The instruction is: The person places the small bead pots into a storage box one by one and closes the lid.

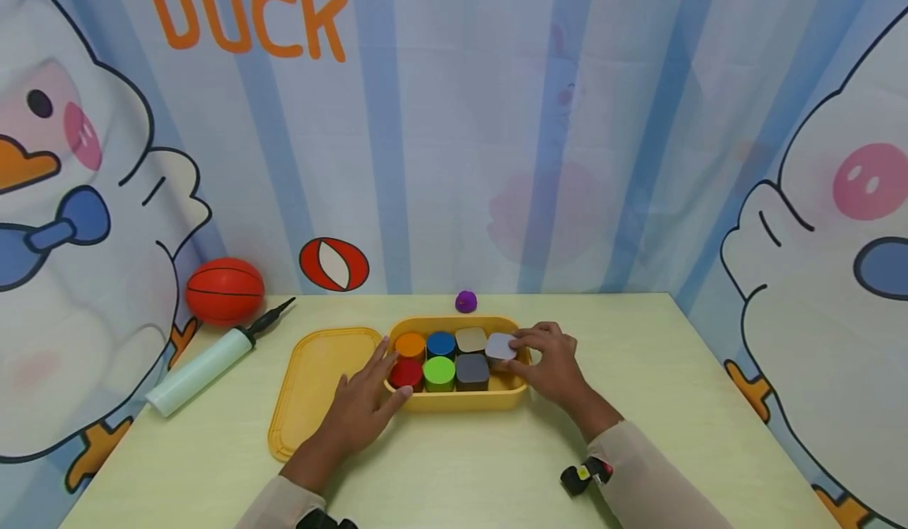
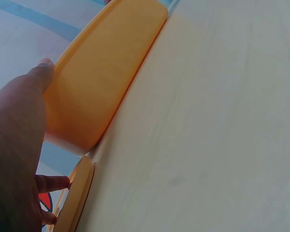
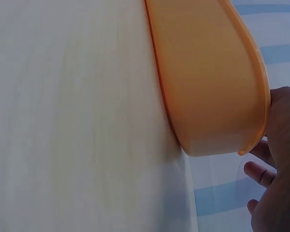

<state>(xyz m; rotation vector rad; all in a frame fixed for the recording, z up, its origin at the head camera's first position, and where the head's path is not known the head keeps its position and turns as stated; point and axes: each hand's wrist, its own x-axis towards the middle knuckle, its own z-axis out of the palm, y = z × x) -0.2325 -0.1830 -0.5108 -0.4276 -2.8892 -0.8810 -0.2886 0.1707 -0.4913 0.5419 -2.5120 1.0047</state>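
A yellow box (image 1: 456, 404) sits on the table, holding several blocks in two rows. Orange (image 1: 410, 345), blue (image 1: 441, 344) and beige (image 1: 470, 338) blocks are at the back. Red (image 1: 407, 374), lime green (image 1: 439, 373) and dark grey (image 1: 472, 371) ones are in front. At the box's right end my right hand (image 1: 556, 362) pinches a pale lavender block (image 1: 500, 346) between thumb and fingers. My left hand (image 1: 360, 407) rests at the left end, fingers extended, its thumb (image 2: 44, 72) on the front rim. The right wrist view hides the pinched block behind the box wall.
Left of the box lies a flat yellow lid (image 1: 310, 387), partly under my left hand. A pale green hand pump (image 1: 202, 373) and a red ball (image 1: 225, 292) are farther left. Behind the box sits a small purple object (image 1: 466, 302), before a printed curtain (image 1: 461, 119).
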